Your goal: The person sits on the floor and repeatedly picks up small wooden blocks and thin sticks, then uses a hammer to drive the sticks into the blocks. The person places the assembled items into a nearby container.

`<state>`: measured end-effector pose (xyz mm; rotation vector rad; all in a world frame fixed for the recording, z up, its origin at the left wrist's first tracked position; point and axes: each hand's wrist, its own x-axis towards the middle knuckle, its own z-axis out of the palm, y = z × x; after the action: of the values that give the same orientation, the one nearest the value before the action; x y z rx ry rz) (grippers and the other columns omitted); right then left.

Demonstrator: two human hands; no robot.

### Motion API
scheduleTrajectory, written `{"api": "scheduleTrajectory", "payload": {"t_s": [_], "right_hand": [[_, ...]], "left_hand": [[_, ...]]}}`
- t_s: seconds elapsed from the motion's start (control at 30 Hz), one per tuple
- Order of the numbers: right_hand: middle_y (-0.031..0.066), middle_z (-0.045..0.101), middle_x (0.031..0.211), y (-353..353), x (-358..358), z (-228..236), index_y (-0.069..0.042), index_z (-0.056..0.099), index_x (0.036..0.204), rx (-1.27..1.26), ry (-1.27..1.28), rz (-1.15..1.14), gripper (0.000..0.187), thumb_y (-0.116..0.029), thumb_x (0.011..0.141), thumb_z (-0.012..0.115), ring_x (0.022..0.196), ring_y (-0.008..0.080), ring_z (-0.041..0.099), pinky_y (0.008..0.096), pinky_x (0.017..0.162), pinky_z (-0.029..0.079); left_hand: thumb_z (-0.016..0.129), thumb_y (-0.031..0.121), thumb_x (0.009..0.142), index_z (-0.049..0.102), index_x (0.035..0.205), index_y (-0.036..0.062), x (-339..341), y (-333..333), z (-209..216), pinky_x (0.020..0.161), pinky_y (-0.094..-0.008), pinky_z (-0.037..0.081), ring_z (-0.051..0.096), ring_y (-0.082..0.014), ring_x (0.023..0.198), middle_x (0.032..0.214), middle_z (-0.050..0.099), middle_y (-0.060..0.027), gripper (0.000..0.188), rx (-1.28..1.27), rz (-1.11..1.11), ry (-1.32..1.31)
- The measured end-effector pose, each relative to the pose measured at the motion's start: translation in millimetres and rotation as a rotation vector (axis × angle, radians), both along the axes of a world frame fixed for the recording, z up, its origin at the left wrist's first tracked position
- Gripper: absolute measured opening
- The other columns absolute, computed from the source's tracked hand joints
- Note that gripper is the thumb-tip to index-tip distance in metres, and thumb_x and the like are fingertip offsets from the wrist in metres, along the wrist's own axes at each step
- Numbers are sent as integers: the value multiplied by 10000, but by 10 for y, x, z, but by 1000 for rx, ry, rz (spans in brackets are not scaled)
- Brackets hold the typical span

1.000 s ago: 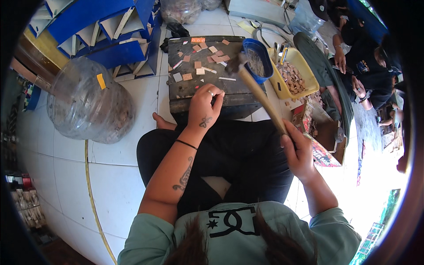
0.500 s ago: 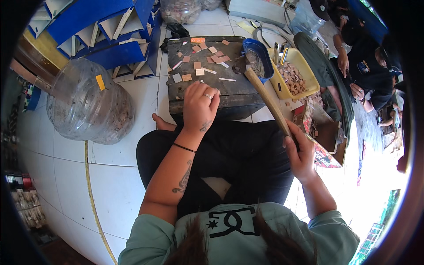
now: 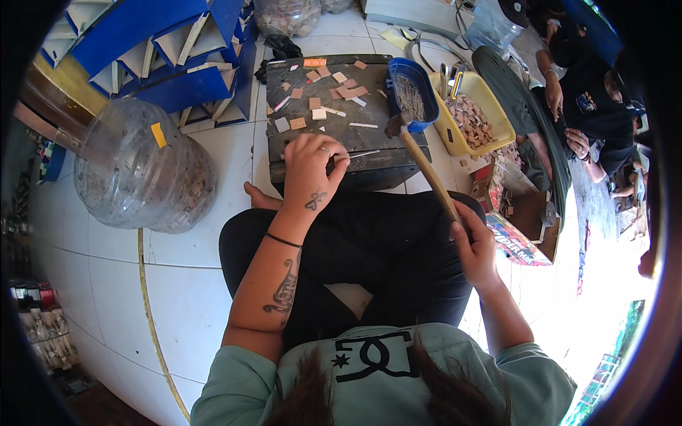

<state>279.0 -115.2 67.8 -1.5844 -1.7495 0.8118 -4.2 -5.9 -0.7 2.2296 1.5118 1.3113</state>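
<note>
My right hand (image 3: pixel 474 245) grips the lower part of a hammer's wooden handle (image 3: pixel 433 174). The dark hammer head (image 3: pixel 398 125) is raised over the right side of a low black wooden work box (image 3: pixel 284 153), close to a blue tray of nails (image 3: pixel 408 92). Near the box's front edge, my left hand (image 3: pixel 316 165) has its fingers curled inward and its thumb bent toward them. A thin pale strip or nail (image 3: pixel 366 153) shows just right of the thumb; whether the fingers hold it is unclear. Small brown and white square pieces (image 3: pixel 315 104) lie scattered on the box top.
A yellow tub (image 3: pixel 506 131) of small brown pieces stands right of the nail tray, with an opened cardboard box (image 3: pixel 529 245) nearer me. A large clear plastic jug (image 3: pixel 145 170) and blue racks (image 3: pixel 181 89) are at the left. Another person's hand (image 3: pixel 554 99) shows at far right.
The hammer head has come lower and slightly right, uncovering more of the nail tray. My left hand has shifted a little left and rolled, and the thin strip now shows beside its thumb.
</note>
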Motion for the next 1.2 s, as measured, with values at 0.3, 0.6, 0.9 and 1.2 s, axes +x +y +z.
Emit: {"api": "scheduleTrajectory", "payload": {"t_s": [0.3,0.6,0.9,1.2], "right_hand": [[220,671,1037,-59,-165,-96,-24,556,1309,55,-111,98,360,-63,952,565,864,324,687,350,773,524],[226,660,1023,-66,-177,-160,-27,562,1295,49,-181,24,344,-91,957,554,907,393,658,401,795,524],[212,656,970,-45,-237,-199,-32,570,1283,136,-160,74,340,-80,947,564,864,381,658,404,762,519],[216,660,986,12,-250,-122,-36,570,1291,150,-222,46,353,-79,940,567,880,380,664,402,766,524]], "left_hand": [[738,120,780,711,826,97,11,21,7,911,-378,393,602,-236,869,833,660,-26,59,-11,-57,16],[731,97,769,698,800,87,12,51,8,934,-402,382,583,-239,866,808,638,-31,46,-19,-70,2],[750,155,782,728,832,73,-27,117,8,850,-391,417,597,-232,824,792,673,-31,98,-154,-57,-8],[744,132,769,698,766,99,9,127,39,859,-392,387,574,-215,830,731,645,4,57,-182,-45,-44]]}}
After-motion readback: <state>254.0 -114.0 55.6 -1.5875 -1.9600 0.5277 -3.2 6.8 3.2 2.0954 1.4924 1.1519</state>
